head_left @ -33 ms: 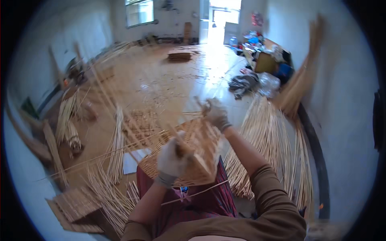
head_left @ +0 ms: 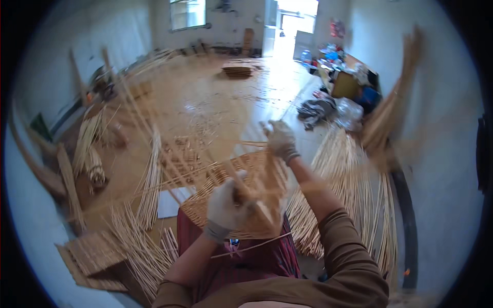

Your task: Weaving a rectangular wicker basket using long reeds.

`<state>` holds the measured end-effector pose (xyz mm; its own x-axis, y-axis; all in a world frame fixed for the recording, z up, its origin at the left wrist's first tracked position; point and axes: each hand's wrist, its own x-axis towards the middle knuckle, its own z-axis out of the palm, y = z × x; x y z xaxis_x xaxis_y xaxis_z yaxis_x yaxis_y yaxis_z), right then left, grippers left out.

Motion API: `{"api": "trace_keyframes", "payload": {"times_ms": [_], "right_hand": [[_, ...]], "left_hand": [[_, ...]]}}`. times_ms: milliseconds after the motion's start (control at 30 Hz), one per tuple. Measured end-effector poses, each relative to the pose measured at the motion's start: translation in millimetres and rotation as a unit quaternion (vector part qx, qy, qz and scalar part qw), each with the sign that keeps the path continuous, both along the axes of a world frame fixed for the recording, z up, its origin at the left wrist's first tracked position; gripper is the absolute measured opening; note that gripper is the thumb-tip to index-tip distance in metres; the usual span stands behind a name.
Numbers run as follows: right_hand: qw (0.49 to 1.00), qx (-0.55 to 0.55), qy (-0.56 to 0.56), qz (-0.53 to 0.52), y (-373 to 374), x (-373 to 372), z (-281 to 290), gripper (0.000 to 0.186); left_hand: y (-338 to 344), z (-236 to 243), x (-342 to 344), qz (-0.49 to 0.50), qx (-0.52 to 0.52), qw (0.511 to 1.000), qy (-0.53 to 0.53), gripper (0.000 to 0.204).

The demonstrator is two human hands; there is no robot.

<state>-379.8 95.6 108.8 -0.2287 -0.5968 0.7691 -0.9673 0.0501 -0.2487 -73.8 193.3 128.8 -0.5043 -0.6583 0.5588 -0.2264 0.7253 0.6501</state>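
A half-woven wicker basket (head_left: 257,177) rests tilted on my lap, long loose strands standing out from its left side. My left hand (head_left: 226,205), in a pale work glove, is closed on the basket's near side, around upright strands. At the far right corner, my right hand (head_left: 281,139), gloved too, has its fingers curled in; what they hold is blurred. A smeared pale strand sweeps across my right forearm toward the right wall. One thin strand (head_left: 251,248) lies across my lap below the basket.
Bundles of wicker strands lie to the right (head_left: 334,195) and near left (head_left: 144,256). Flat woven panels (head_left: 97,254) rest at lower left. A stack of panels (head_left: 237,71) sits farther off on the floor. Bags and clutter (head_left: 349,87) line the right wall; a bundle (head_left: 395,97) leans there.
The whole view has shifted slightly, so the room sits further right. My right hand has moved a little, and a blurred strand now crosses my right forearm. The left hand keeps its hold.
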Motion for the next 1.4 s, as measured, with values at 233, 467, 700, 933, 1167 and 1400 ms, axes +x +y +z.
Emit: {"api": "trace_keyframes", "payload": {"times_ms": [233,467,700,933,1167,1400], "right_hand": [[0.992,0.098,0.007,0.077,9,-47,-7,0.016],[0.993,0.108,-0.038,-0.017,79,-100,-32,0.057],[0.928,0.296,-0.073,-0.213,94,-70,-5,0.067],[0.902,0.36,-0.116,-0.207,7,-67,-60,0.05],[0.877,0.395,-0.187,-0.199,-26,-91,-107,0.048],[0.892,0.341,-0.219,-0.201,-26,-74,-103,0.044]], "left_hand": [[12,8,-15,-0.034,-0.041,0.999,-0.002,0.074],[-97,25,-73,-0.107,-0.118,0.986,0.049,0.056],[-207,-7,-102,-0.154,0.204,0.966,0.023,0.047],[-254,-119,-90,-0.107,0.311,0.936,0.122,0.031],[-251,-159,-105,-0.098,0.384,0.884,0.248,0.024],[-246,-149,-93,-0.093,0.364,0.889,0.262,0.027]]}}
